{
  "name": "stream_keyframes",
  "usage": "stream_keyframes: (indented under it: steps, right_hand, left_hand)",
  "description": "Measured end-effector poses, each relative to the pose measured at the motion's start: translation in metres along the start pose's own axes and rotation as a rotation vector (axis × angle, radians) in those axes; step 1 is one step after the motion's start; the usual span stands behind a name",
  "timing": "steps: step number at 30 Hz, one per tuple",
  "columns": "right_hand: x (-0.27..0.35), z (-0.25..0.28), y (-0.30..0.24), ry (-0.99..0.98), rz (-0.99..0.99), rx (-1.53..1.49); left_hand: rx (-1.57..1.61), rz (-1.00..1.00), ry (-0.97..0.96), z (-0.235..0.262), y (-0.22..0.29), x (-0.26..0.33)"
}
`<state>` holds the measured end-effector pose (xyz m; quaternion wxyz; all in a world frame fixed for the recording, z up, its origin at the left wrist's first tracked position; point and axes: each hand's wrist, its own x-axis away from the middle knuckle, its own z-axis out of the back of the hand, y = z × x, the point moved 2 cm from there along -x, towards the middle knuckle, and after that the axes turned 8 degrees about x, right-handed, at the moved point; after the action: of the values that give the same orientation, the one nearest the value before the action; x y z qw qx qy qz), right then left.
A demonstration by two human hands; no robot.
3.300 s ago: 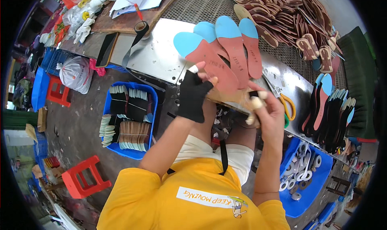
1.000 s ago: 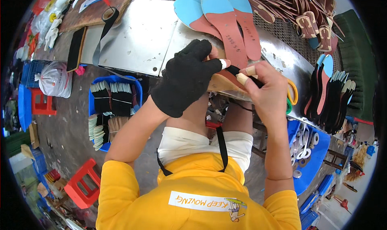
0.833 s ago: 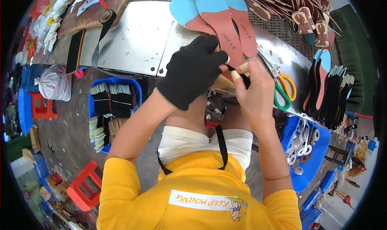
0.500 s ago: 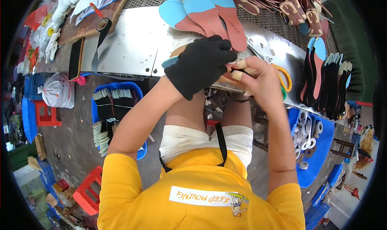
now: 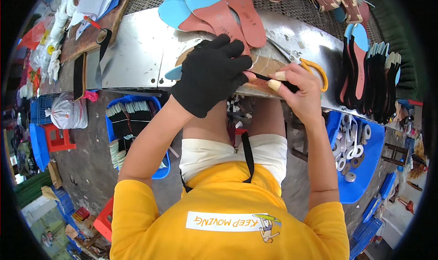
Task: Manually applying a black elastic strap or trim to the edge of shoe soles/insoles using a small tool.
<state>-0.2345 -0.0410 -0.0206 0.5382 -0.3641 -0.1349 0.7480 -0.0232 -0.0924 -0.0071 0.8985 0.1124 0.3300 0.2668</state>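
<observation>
My left hand (image 5: 212, 75), in a black knit glove, is closed over an insole at the bench's near edge. The blue toe end (image 5: 173, 73) of that insole sticks out left of the glove; most of the rest is hidden under it. My right hand (image 5: 299, 86) is bare but for tan finger covers. Its thumb and fingers pinch a thin black strip (image 5: 262, 76) that runs across to the left fingertips. Just beyond the gloved hand lie several blue-and-pink insoles (image 5: 248, 20). Scissors with orange handles (image 5: 325, 80) lie beside my right hand.
Black-edged insoles (image 5: 360, 77) stand in a row at the bench's right. A blue bin with tape rolls (image 5: 365, 169) sits below right; another blue bin (image 5: 159, 171) with bundled insoles is below left. A roll of black tape (image 5: 104, 35) hangs at the left.
My hands have drawn apart slightly, and the black strip now shows stretched between them. The view has shifted, so the bench and insoles appear further up and left.
</observation>
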Motion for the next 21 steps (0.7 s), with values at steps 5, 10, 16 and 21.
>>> stream_keyframes:
  steps: [5,10,16,21]
  right_hand:
    - [-0.003,0.002,-0.021,-0.133,0.063,0.057]
    - [-0.021,0.033,-0.037,-0.426,-0.182,-0.015]
    - [-0.023,0.087,-0.046,-0.394,-0.401,-0.359]
    - [0.014,0.069,-0.060,-0.191,-0.526,-0.625]
  left_hand:
    - [-0.159,-0.097,0.020,-0.001,0.016,-0.013]
    - [0.033,0.041,-0.465,0.038,0.027,0.003]
    - [0.573,0.399,-0.640,0.091,0.015,0.024]
    - [0.983,0.546,-0.069,0.083,0.034,0.049]
